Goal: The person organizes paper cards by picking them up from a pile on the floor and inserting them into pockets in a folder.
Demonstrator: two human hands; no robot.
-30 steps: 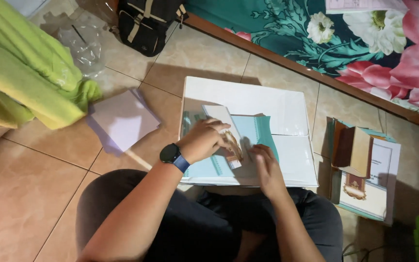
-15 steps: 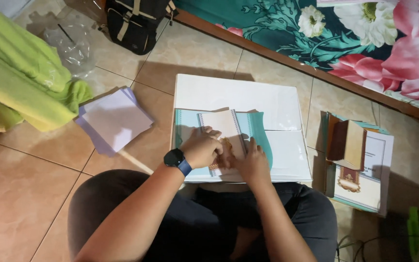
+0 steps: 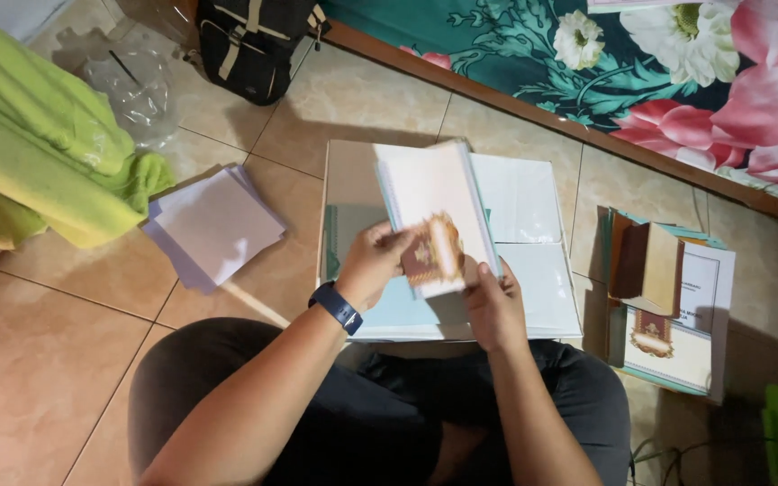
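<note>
White card pinched between left hand, right hand.

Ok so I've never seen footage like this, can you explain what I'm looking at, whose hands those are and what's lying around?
The camera sits on a person's head and looks down at their lap as they sit on a tiled floor. The left hand, with a dark wristband, and the right hand together hold up a card booklet with an ornate brown emblem. Beneath lies a white board. To the left are loose white sheets and green cloth; to the right, a stack of similar cards.
</note>
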